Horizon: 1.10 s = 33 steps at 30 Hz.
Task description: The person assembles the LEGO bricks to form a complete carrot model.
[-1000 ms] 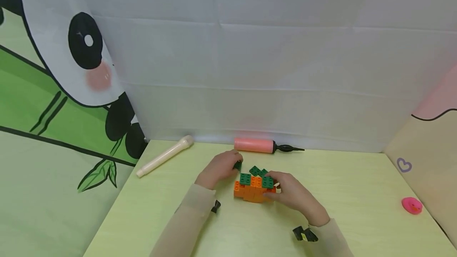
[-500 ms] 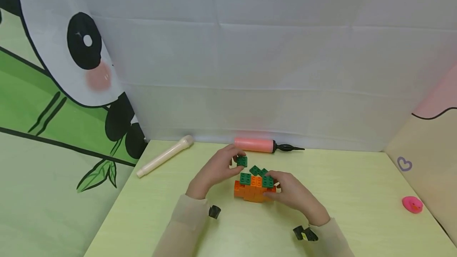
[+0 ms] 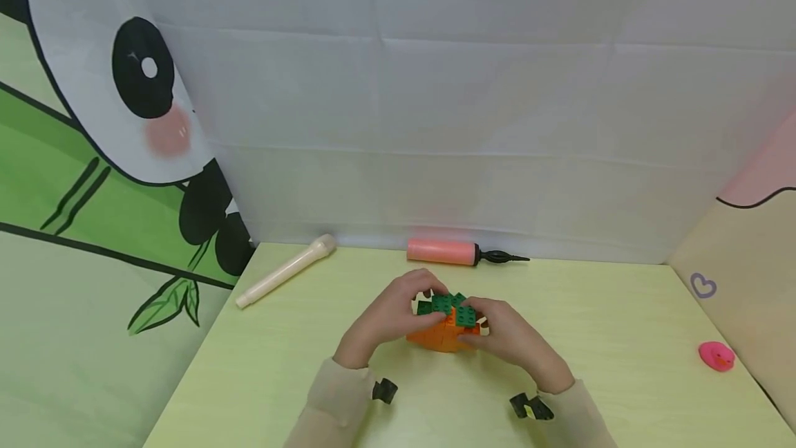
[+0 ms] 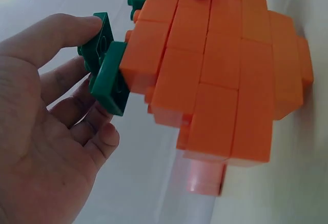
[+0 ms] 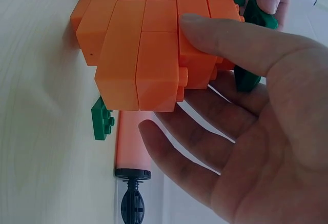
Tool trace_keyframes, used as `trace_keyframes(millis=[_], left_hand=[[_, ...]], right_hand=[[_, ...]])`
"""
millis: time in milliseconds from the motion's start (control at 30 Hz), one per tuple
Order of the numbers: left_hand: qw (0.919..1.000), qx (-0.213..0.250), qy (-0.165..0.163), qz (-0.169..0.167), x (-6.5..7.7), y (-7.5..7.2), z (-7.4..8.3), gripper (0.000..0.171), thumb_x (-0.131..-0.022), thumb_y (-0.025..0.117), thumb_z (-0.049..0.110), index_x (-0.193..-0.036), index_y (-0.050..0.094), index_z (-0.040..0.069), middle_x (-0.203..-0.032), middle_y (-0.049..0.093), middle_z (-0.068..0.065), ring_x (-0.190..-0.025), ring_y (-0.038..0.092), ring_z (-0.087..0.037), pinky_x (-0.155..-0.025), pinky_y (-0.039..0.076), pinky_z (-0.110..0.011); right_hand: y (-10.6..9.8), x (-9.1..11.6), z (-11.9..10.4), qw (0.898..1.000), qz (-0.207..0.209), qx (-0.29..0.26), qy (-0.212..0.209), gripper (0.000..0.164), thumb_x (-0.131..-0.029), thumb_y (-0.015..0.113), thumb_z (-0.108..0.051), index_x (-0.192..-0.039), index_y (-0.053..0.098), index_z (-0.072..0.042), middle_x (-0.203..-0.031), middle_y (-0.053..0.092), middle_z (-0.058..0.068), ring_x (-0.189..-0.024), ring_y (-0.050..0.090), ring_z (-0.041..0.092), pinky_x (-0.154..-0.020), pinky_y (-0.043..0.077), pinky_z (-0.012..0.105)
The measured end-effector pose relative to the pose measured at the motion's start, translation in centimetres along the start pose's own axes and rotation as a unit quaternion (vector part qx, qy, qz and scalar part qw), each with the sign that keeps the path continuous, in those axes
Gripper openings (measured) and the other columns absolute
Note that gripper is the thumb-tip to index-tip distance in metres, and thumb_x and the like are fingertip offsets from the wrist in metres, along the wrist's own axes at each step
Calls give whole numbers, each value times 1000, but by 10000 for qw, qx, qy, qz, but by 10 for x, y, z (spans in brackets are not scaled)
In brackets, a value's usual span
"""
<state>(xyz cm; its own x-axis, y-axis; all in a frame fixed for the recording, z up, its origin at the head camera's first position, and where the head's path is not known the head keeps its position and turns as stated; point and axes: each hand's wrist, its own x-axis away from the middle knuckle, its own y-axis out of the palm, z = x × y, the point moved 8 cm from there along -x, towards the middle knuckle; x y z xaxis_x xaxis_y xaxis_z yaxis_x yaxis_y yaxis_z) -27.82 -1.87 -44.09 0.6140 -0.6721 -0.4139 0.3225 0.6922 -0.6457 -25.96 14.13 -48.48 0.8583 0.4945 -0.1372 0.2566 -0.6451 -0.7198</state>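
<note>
An orange brick build (image 3: pixel 438 340) with green bricks on top stands on the table. My right hand (image 3: pixel 513 337) grips its right side, the thumb (image 5: pixel 205 32) on the front face and fingers behind. My left hand (image 3: pixel 392 311) pinches a green brick (image 4: pixel 97 44) just above the build's top. In the left wrist view it is tilted close to another green brick (image 4: pixel 113 78) on the build; whether they touch I cannot tell. A loose green brick (image 5: pixel 100 119) lies behind the build in the right wrist view.
At the table's back edge lies a pink and black hand pump (image 3: pixel 441 252). A pale tube-like stick (image 3: pixel 286 272) lies at the back left. Far right sits a pink rubber duck (image 3: pixel 716 356). A pale cloth wall (image 3: pixel 435 102) rises behind the table.
My left hand has lifted the green brick from the table behind the build, then brought it right and nearer, over the build's top. My right hand has stayed in place on the build.
</note>
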Motion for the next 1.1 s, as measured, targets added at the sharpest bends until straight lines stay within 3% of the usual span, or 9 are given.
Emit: trace_keyframes(millis=[133,333,500,1100], left_hand=[[10000,22,14,-30,-1,6,-1,25,-93,80,16,-116,73,13,-112,67,5,-103,58,-13,-92,53,-41],[9994,100,-285,-190,-2,14,-8,25,-94,79,20,-117,73,16,-114,66,9,-106,56,-10,-91,52,-31],[9987,158,-413,-256,-3,16,-11,25,-94,79,20,-118,73,18,-114,66,10,-105,56,-10,-89,52,-30],[9971,391,-473,-456,-7,19,-18,23,-97,76,19,-119,71,14,-116,63,6,-102,57,-11,-86,54,-27]], right_hand=[[-1,-1,-1,10000,7,-22,-84,28,-92,83,-18,-116,69,-14,-104,69,-11,-94,67,18,-83,59,50],[-2,-1,0,9999,-61,-56,-77,29,-92,83,-19,-118,69,-15,-106,69,-10,-95,67,17,-83,59,50],[-3,-1,0,9999,-74,-85,-95,28,-92,83,-19,-117,70,-15,-107,70,-11,-95,68,17,-83,59,50],[-7,-7,6,9998,-116,-44,-159,26,-92,83,-19,-115,70,-16,-105,69,-11,-95,67,18,-82,59,50]])
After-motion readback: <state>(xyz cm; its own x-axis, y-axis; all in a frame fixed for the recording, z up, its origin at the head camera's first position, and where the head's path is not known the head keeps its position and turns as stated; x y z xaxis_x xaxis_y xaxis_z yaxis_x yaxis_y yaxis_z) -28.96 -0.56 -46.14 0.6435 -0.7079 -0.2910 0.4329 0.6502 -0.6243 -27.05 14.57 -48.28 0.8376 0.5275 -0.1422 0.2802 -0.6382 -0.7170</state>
